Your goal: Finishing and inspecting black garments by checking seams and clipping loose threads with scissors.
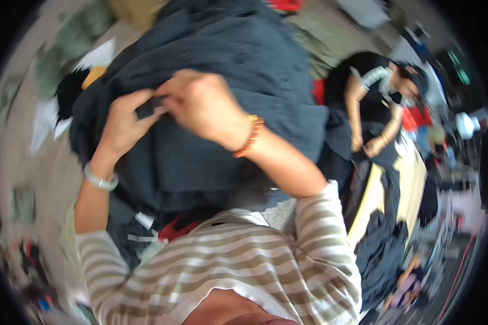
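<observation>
A large dark blue-grey buttoned garment (211, 162) lies spread and layered in front of me, several round buttons showing on its upper part. Over its left side, my left hand (126, 122) pinches a small dark fold of the cloth between thumb and forefinger. My right hand (203, 105) is closed at the same fold, its fingertips meeting those of the left; it is slightly smeared by motion. What lies between the right fingertips is mostly hidden, but dark cloth shows there.
At the right, a co-worker (379, 103) bends over dark cloth at a pale yellow surface (412, 184). More dark cloth (382, 260) is heaped nearer on that side. White scraps (100, 54) and green-grey bundles (87, 27) lie on the floor at the left.
</observation>
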`<state>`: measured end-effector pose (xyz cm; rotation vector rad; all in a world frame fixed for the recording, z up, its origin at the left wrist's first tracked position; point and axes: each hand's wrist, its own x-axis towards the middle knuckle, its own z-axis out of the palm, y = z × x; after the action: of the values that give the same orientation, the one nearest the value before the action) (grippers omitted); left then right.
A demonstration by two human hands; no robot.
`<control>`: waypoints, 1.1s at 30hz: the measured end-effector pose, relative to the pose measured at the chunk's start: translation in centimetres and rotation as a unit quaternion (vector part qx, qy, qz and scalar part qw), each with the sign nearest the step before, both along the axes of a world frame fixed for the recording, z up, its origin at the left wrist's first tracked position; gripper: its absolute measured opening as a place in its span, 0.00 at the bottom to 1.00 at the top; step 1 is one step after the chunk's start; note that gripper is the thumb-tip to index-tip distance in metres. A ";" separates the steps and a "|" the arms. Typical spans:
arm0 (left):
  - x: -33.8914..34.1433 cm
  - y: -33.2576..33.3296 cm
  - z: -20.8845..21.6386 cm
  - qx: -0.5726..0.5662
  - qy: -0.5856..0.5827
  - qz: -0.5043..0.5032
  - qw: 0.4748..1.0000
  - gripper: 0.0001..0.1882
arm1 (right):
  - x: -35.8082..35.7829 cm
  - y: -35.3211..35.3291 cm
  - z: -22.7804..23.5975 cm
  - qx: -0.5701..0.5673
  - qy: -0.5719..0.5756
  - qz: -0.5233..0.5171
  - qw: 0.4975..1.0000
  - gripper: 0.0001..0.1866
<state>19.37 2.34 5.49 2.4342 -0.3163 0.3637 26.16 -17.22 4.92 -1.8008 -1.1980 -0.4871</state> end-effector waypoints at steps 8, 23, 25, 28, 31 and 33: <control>4.6 4.0 0.7 -0.206 0.231 -0.224 0.924 0.22 | 0.4 -0.7 -1.2 0.007 0.064 -0.043 0.997 0.05; 13.5 2.8 -5.2 -0.303 0.144 0.009 0.942 0.10 | 2.4 0.0 -2.4 -0.060 0.113 -0.040 0.991 0.07; 13.9 3.1 -5.0 -0.263 0.159 0.002 0.952 0.09 | 2.6 0.3 -2.5 -0.063 0.102 -0.053 0.991 0.09; 13.0 2.1 -4.1 -0.296 0.176 -0.006 0.939 0.05 | 3.4 0.8 -3.7 -0.009 0.035 -0.084 0.996 0.09; 11.5 3.4 -3.9 -0.335 0.201 -0.071 0.918 0.08 | 3.4 0.7 -3.5 -0.030 0.022 -0.105 0.994 0.08; 10.3 3.7 -3.5 -0.347 0.208 -0.084 0.911 0.07 | 3.0 0.3 -2.9 -0.031 0.031 -0.114 0.992 0.08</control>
<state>29.67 6.09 1.96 1.7040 -0.1634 -0.1187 29.14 -16.95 2.06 -2.0032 -0.9784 -0.5247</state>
